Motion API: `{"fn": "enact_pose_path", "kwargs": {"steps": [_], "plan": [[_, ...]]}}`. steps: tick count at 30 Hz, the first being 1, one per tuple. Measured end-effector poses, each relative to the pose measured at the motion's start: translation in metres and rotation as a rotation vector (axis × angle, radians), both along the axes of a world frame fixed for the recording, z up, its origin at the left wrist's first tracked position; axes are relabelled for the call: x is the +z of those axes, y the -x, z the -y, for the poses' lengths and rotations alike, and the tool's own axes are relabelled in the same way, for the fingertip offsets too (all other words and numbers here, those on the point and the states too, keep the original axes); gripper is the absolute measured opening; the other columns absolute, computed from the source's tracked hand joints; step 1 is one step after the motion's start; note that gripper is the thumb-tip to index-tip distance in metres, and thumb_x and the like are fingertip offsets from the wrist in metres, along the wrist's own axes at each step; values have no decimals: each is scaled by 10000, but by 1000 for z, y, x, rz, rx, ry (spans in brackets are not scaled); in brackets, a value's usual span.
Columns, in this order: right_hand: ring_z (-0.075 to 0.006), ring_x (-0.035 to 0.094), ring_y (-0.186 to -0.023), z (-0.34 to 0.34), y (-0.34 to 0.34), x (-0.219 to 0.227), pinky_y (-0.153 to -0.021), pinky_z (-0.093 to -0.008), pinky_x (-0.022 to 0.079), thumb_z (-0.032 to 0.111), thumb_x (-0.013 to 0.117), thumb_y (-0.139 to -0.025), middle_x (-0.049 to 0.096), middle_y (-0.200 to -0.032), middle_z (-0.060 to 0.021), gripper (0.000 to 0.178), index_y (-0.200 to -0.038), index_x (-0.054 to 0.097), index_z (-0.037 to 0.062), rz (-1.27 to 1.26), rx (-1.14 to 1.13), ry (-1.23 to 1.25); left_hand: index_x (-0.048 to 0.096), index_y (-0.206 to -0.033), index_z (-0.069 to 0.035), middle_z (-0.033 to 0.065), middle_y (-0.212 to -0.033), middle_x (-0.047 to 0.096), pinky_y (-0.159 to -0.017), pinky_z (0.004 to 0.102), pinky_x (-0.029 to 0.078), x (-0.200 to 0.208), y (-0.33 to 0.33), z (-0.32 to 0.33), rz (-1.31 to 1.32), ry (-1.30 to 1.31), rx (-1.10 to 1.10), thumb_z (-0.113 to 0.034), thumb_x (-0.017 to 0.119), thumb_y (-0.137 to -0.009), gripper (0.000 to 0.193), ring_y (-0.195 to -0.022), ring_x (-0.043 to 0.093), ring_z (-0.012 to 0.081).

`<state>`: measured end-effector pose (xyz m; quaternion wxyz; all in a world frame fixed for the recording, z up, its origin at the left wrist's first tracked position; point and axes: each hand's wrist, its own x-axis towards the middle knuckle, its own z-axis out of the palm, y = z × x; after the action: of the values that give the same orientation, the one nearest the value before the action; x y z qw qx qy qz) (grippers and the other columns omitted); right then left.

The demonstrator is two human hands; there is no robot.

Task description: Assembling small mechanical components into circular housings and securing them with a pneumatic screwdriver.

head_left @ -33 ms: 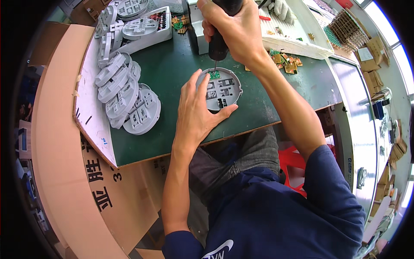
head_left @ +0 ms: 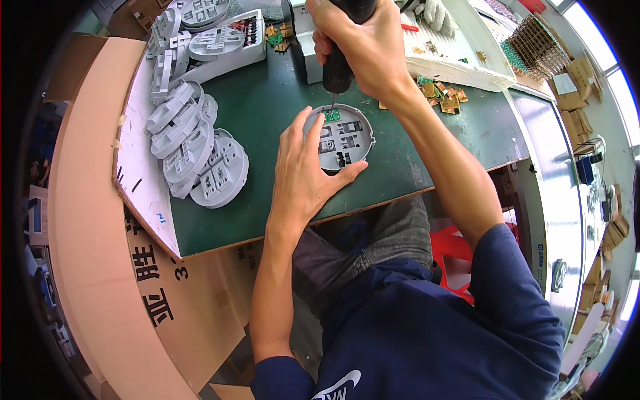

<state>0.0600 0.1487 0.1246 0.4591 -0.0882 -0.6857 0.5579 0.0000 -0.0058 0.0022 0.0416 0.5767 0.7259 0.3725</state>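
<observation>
A round grey plastic housing [head_left: 358, 141] lies face up on the green tabletop, its moulded compartments showing. My left hand [head_left: 298, 157] grips its left side, thumb at the near rim and fingers along the far left rim. In the far part of the housing sits a small green circuit board [head_left: 331, 116]. My right hand [head_left: 371, 50] is wrapped round a black electric screwdriver [head_left: 338, 75], held upright. Its thin bit comes down onto the board, next to my left fingertips. The top of the screwdriver runs out of the picture.
Several similar grey housings [head_left: 188, 155] are heaped at the left, others by a white tray [head_left: 250, 50] of small parts. Small circuit boards [head_left: 448, 103] lie in a pile at the right. A white glove [head_left: 437, 17] rests at the back. Cardboard [head_left: 87, 173] flanks the table's left edge.
</observation>
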Motion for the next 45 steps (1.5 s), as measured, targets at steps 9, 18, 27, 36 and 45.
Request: {"fn": "enact_pose_path", "kwargs": {"steps": [9,18,27,36,45], "plan": [[-76,547,-527,-2,-1,-3,-492,-253,444,199,673,-979,586,-656,0,204,-925,639,6,57,24,-19,517,-1416,75,216,-1508,455,-1133,483,414,0,0,0,1,-16,-3,-559,853,-761,971,-1363,459,384],[-89,549,-517,-4,-1,-8,-486,-258,433,210,697,-970,583,-633,-6,249,-811,601,45,50,133,-20,514,-1415,81,226,-1510,447,-1129,483,419,0,-2,0,-13,-1,6,-566,846,-767,973,-1364,457,386],[-94,557,-532,-1,4,-6,-497,-263,441,230,721,-961,587,-639,-6,255,-840,606,38,109,127,-14,515,-1413,83,232,-1510,445,-1123,485,427,-1,-1,-2,-28,-7,1,-562,843,-772,966,-1357,463,392],[-94,567,-554,-10,5,-5,-523,-266,457,314,740,-975,599,-665,-14,333,-846,630,28,194,48,-60,528,-1397,72,234,-1507,452,-1117,485,435,-8,1,0,-48,-71,-4,-575,836,-768,954,-1357,464,409],[-101,622,-653,-25,25,13,-595,-267,543,252,752,-976,623,-804,-46,325,-1081,560,11,-34,34,-118,670,-1285,-69,150,-1358,592,-1069,488,456,42,7,28,-195,-357,68,-267,828,-853,501,-1251,549,376]]}}
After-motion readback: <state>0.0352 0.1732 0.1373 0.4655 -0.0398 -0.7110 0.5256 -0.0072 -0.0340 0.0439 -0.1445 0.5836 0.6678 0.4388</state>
